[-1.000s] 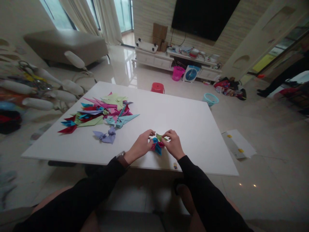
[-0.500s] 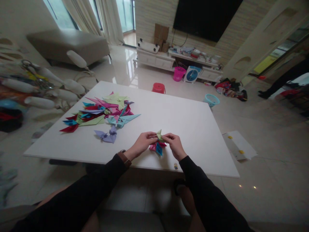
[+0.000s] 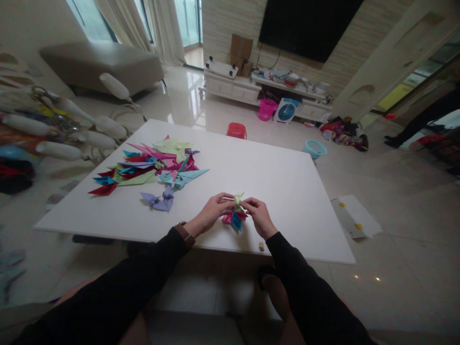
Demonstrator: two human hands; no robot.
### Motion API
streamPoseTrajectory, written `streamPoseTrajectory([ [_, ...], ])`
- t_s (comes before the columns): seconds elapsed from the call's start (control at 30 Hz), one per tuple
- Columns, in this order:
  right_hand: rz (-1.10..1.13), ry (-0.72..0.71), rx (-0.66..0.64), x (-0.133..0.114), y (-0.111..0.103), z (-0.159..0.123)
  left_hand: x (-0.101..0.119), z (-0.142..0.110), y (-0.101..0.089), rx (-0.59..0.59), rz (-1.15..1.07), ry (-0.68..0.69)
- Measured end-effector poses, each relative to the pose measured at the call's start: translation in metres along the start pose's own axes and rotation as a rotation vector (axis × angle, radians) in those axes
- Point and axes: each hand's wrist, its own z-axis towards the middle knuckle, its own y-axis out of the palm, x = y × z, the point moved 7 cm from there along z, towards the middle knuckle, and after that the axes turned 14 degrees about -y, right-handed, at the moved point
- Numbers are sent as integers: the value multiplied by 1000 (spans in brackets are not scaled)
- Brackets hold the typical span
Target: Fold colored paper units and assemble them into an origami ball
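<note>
A small pale green folded paper piece [image 3: 238, 201] is held up between both hands over the table. My left hand [image 3: 212, 213] has its fingers and thumb closed at the left side of it. At its right side, my right hand [image 3: 259, 216] pinches the paper between thumb and fingertips. Just below the green piece are a blue folded paper [image 3: 236, 222] and a magenta folded paper [image 3: 227, 219], partly covered. Whether these are joined to the green one I cannot tell. A lilac folded paper piece [image 3: 158, 200] lies apart to the left.
A heap of coloured origami pieces [image 3: 179, 167] covers the left part of the white table [image 3: 273, 172]. A small sticker-like figure [image 3: 261, 247] is near the front edge. Beyond stand a red stool [image 3: 236, 129] and a light blue basket [image 3: 314, 148]. A person's leg [image 3: 420, 115] shows far right.
The green paper has turned slightly in my fingers and shows more of its face. My left fingers have lifted and spread a little. The rest has stayed in place.
</note>
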Motion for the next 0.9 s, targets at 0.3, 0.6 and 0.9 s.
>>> streamPoseTrajectory([
  [0.3, 11, 9, -25, -3, 4, -3, 5, -2, -2, 33, 114, 126],
  [0.6, -34, -17, -2, -6, 0, 0, 5, -2, -4, 44, 82, 108],
  [0.9, -44, -20, -14, -7, 0, -1, 7, -2, -4, 53, 182, 97],
])
